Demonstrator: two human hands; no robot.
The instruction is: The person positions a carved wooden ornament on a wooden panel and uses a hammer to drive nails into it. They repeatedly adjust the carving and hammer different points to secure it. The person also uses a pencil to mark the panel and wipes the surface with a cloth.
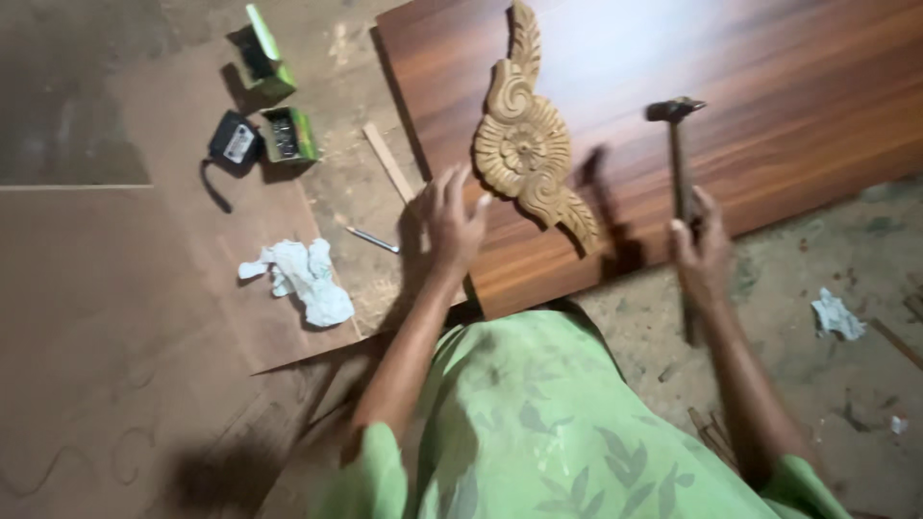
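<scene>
A carved pale wooden ornament (524,144) with a flower centre and leaf scrolls lies on a glossy brown wooden panel (769,86). My left hand (450,221) rests with fingers spread at the panel's near left edge, its fingertips right beside the ornament's lower left. My right hand (700,245) grips the handle of a hammer (678,144), whose metal head is raised above the panel to the right of the ornament. The hammer's shadow falls on the panel beside the carving.
On the brown board (144,288) at left lie a crumpled white cloth (303,274), two small green boxes (279,96), a black device (234,142), a thin wooden strip (387,159) and a nail (370,240). Dusty floor with paper scraps (836,315) lies at right.
</scene>
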